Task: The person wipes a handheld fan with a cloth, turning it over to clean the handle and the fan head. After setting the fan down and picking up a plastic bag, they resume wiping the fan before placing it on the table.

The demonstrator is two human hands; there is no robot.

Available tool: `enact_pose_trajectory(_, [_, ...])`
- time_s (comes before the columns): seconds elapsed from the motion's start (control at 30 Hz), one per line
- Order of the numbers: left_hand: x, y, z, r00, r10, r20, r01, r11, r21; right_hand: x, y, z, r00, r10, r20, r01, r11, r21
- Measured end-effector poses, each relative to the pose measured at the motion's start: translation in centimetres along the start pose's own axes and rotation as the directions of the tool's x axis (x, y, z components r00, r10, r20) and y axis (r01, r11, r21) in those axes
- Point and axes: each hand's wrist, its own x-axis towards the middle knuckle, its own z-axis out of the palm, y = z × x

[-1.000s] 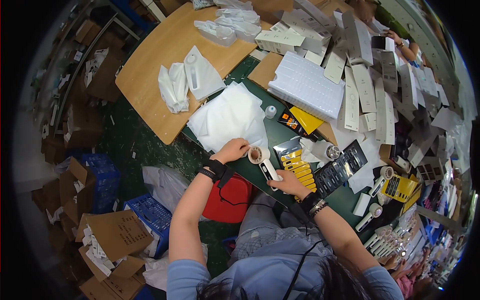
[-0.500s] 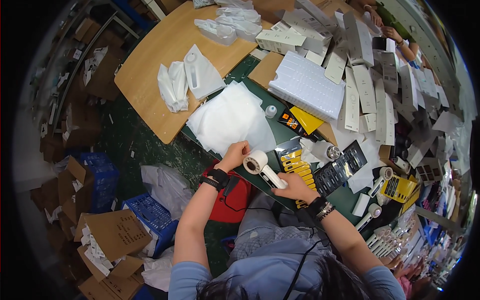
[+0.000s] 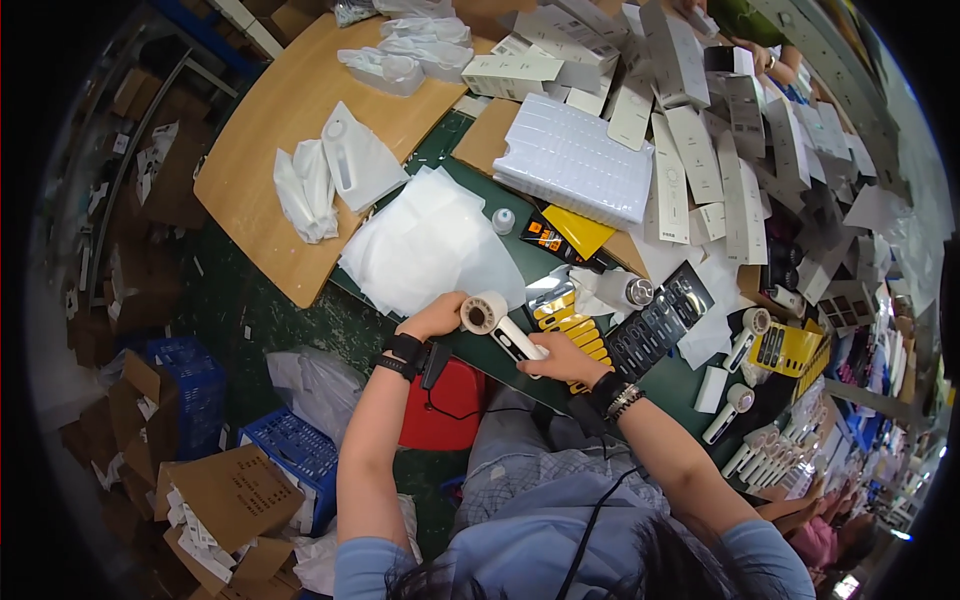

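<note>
One white device (image 3: 503, 331): grips its handle (image 3: 519, 340) with right hand (image 3: 562, 357), likely to leave the round head (image 3: 485, 312) free; cannot tell grip of left hand (image 3: 433, 316)

Down on the green floor (image 3: 270, 315) we have a clear bag (image 3: 313, 383) beside a blue crate (image 3: 292, 437), an open carton (image 3: 238, 490) near it, another crate (image 3: 200, 395) farther left, and a red stool (image 3: 442, 408) near the bench (image 3: 525, 258).

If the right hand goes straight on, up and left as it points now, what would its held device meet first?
Probably the left hand, which is beside the round head of the white device in the right hand. Depth is unclear; they may already touch.
</note>
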Motion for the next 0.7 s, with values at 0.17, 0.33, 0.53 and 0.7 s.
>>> enact_pose_trajectory(0.17, [0.5, 2.1, -0.8, 0.993, -0.102, 0.059, 0.097, 0.992, 0.077, -1.6, 0.3, -0.6, 0.993, 0.114, -0.019, -0.104, 0.953, 0.284])
enact_pose_trajectory(0.33, [-0.2, 2.9, -0.5, 0.982, -0.179, 0.057, 0.180, 0.984, 0.000, -2.9, 0.1, -0.8, 0.987, 0.159, -0.017, -0.138, 0.898, 0.417])
enact_pose_trajectory(0.53, [-0.8, 2.7, 1.8, 0.949, 0.238, -0.206, -0.184, 0.951, 0.250, -2.8, -0.8, 0.4, 0.995, 0.082, 0.050, -0.093, 0.949, 0.301])
enact_pose_trajectory(0.7, [-0.3, 1.8, 1.9, 0.961, 0.212, -0.179, -0.167, 0.957, 0.235, -1.2, 0.8, 1.2, 0.991, 0.082, 0.109, -0.112, 0.947, 0.303])
